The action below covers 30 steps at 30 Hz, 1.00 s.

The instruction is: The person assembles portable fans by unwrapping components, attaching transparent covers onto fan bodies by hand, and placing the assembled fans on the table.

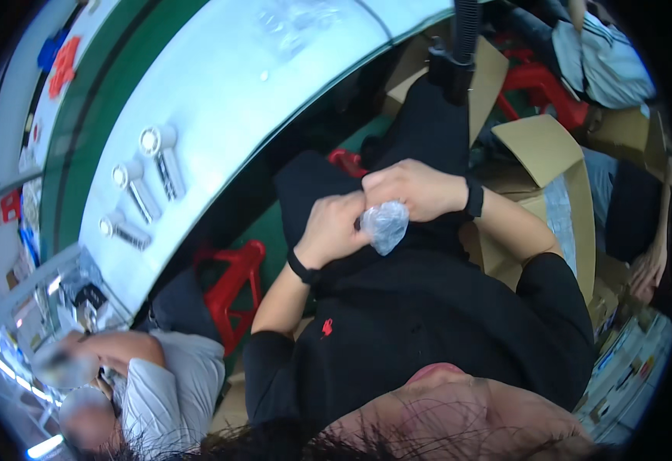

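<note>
both hands [374, 207] pinching clear plastic bag [384, 225]

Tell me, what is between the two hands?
In the head view, a crumpled clear plastic bag sits between the left hand and right hand, both gripping it.

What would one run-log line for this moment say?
left hand: pinching clear plastic bag | right hand: gripping bag top | white handheld devices: on table, untouched
</note>
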Tool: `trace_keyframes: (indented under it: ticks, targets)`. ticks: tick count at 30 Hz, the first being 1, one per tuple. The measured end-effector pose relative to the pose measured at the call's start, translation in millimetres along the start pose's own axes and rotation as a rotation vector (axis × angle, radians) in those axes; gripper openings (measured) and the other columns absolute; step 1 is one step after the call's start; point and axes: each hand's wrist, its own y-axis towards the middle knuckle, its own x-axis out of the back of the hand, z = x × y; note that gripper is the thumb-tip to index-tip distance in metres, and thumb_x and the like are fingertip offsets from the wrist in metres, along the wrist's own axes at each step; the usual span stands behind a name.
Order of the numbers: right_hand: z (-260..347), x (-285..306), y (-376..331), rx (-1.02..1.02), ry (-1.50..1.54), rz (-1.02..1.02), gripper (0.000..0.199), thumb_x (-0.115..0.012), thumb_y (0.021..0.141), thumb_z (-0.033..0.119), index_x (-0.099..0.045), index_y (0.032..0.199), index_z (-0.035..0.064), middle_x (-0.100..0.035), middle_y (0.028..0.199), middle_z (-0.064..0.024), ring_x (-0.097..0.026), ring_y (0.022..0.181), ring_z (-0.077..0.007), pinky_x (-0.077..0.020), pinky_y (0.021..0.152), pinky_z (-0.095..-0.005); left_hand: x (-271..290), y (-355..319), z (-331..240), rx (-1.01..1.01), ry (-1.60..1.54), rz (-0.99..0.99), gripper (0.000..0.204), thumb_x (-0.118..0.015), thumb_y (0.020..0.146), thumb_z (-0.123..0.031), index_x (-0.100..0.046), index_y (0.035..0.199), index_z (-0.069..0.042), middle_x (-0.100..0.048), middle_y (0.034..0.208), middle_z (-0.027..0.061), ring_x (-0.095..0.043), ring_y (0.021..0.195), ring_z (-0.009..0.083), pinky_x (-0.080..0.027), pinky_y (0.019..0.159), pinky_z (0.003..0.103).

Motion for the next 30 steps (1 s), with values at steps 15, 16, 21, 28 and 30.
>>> trace_keyframes:
  ticks: [15,16,21,28,30]
  targets:
    - [4,-14,-43,-0.239,0.216,-0.638,0.017,-0.060,0.094,0.020,-0.056,0.086,0.0062,-0.047,0.068,-0.0014,-0.043,0.062,-0.0108,-0.0359,0.060,-0.0263,-19,6,-7,0.351,-0.795,0.041,0.015,-0.061,0.090,-0.013,-0.062,0.099,-0.002,-0.061,0.082,0.0089,-0.060,0.067,0.0159,-0.047,0.064,0.027]
    - [-4,-17,-49,-0.181,0.050,-0.548,0.015,-0.061,0.093,0.020,-0.057,0.088,0.0061,-0.049,0.071,-0.0020,-0.046,0.064,-0.0113,-0.0376,0.062,-0.0268,-18,10,-9,0.326,-0.861,0.009,0.015,-0.061,0.090,-0.013,-0.062,0.101,-0.002,-0.061,0.085,0.0085,-0.060,0.067,0.0145,-0.047,0.064,0.025]
    - [-33,-20,-74,-0.125,0.122,-0.700,0.015,-0.059,0.091,0.014,-0.059,0.104,0.0050,-0.059,0.089,-0.0056,-0.060,0.079,-0.0143,-0.0468,0.072,-0.0294,-11,23,-9,0.299,-0.883,-0.192,0.020,-0.066,0.086,-0.009,-0.060,0.105,-0.004,-0.061,0.098,0.0089,-0.061,0.068,0.0132,-0.048,0.065,0.023]
    - [-30,-42,-60,-0.458,1.074,-1.119,0.020,-0.054,0.093,0.012,-0.061,0.109,0.0009,-0.063,0.102,-0.0073,-0.063,0.094,-0.0177,-0.0492,0.084,-0.0293,-24,51,-46,-0.173,-0.156,-0.043,0.035,-0.078,0.074,-0.017,-0.062,0.103,-0.006,-0.061,0.101,0.0074,-0.064,0.068,0.0213,-0.053,0.060,0.030]
    - [-29,-46,-54,-0.439,1.152,-1.083,0.021,-0.053,0.094,0.012,-0.061,0.110,0.0003,-0.063,0.104,-0.0073,-0.063,0.096,-0.0181,-0.0490,0.086,-0.0291,-40,56,-38,-0.164,-0.126,-0.064,0.035,-0.078,0.073,-0.018,-0.062,0.102,-0.006,-0.061,0.101,0.0072,-0.064,0.069,0.0224,-0.053,0.060,0.031]
